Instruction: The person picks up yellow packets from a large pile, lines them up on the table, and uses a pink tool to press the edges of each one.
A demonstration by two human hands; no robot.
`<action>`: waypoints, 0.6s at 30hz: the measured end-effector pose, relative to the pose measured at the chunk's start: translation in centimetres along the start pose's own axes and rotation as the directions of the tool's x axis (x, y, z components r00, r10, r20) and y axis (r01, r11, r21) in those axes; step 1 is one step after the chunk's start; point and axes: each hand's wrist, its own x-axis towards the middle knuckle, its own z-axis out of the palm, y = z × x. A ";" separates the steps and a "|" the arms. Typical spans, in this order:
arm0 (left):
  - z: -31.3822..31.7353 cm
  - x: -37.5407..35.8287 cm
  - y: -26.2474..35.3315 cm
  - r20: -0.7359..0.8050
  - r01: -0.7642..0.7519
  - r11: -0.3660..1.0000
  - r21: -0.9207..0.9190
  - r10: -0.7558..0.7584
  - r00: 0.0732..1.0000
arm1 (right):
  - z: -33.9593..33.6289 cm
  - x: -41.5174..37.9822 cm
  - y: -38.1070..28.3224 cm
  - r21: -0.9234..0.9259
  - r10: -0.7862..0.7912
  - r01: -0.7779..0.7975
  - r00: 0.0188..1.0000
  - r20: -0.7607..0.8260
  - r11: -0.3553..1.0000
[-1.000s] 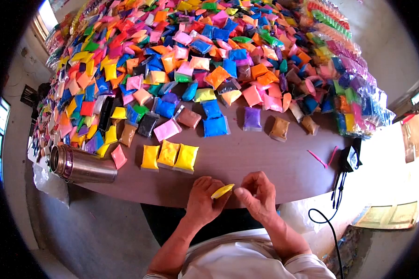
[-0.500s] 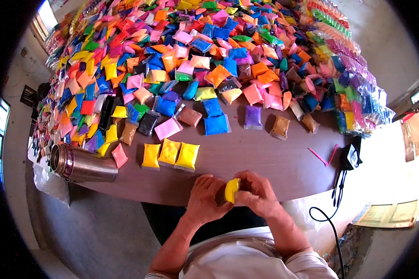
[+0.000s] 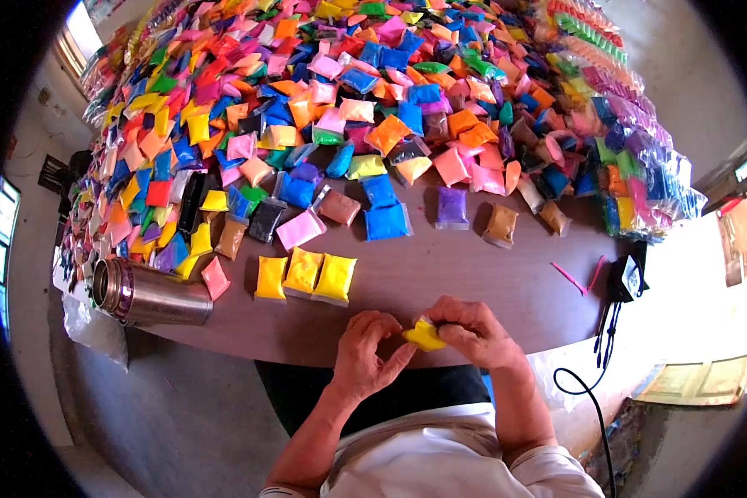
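Observation:
A small yellow packet (image 3: 424,335) is held above the table's front edge by my right hand (image 3: 480,334), its thumb and fingers pinching the packet's right end. Facing it from the left is my left hand (image 3: 363,353), thumb and fingers curved and apart with nothing between them. Its fingertips are close to the packet's left end; whether they touch is hard to tell. Just beyond my hands, three yellow packets (image 3: 304,270) lie side by side on the brown table (image 3: 440,274).
A large heap of colourful packets (image 3: 349,83) covers the back of the table. An open steel flask (image 3: 162,292) lies at the left beside a salmon packet (image 3: 216,279). Pink strips (image 3: 583,286) and a black device (image 3: 627,278) with cables are at the right.
The yellow packet has turned from upright to lying flatter in my right hand and shifted slightly right. My left hand's thumb and fingers have spread and come away from it.

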 end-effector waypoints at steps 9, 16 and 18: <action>-0.4 0.4 0.2 0.027 -0.064 0.996 0.060 0.063 0.998 | 1.6 0.1 2.2 0.093 0.075 -0.072 0.997 -0.025 0.993; 0.1 0.4 0.2 0.024 -0.059 0.990 0.132 0.056 0.998 | 2.5 -0.6 1.7 -0.045 0.008 -0.018 0.978 -0.208 0.999; 0.2 0.3 0.2 0.016 -0.063 0.989 0.134 0.061 0.998 | 2.6 -0.6 1.8 -0.101 -0.026 0.002 0.971 -0.238 0.995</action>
